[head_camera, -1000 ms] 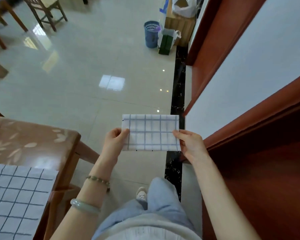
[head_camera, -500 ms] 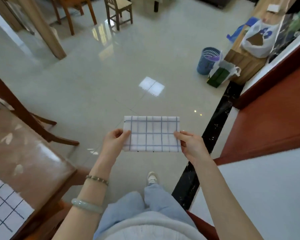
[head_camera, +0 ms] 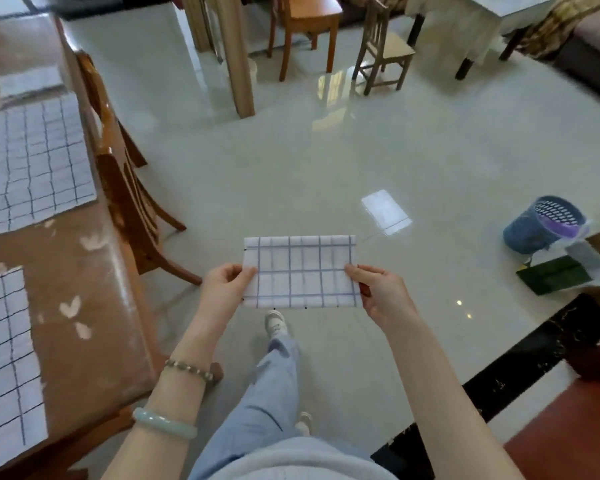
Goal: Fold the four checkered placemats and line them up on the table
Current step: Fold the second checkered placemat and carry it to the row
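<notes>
A folded white placemat with blue checks [head_camera: 300, 271] hangs in the air over the floor, in front of my body. My left hand [head_camera: 224, 289] pinches its left edge and my right hand [head_camera: 381, 294] pinches its right edge. On the brown table [head_camera: 84, 289] at the left lie two unfolded checkered placemats: one far [head_camera: 28, 161], one near [head_camera: 4, 368] and cut off by the frame's left edge. The table stands a little left of my left hand.
A wooden chair [head_camera: 129, 188] is tucked against the table's right side. More chairs [head_camera: 383, 46] and a wooden post [head_camera: 238, 53] stand farther off. A blue basket [head_camera: 541, 225] and bags lie at the right. Glossy tiled floor stretches ahead.
The view has swung left: the red wall panel left the frame, and the table with two flat placemats came in. Both hands keep the same grip on the folded placemat.
</notes>
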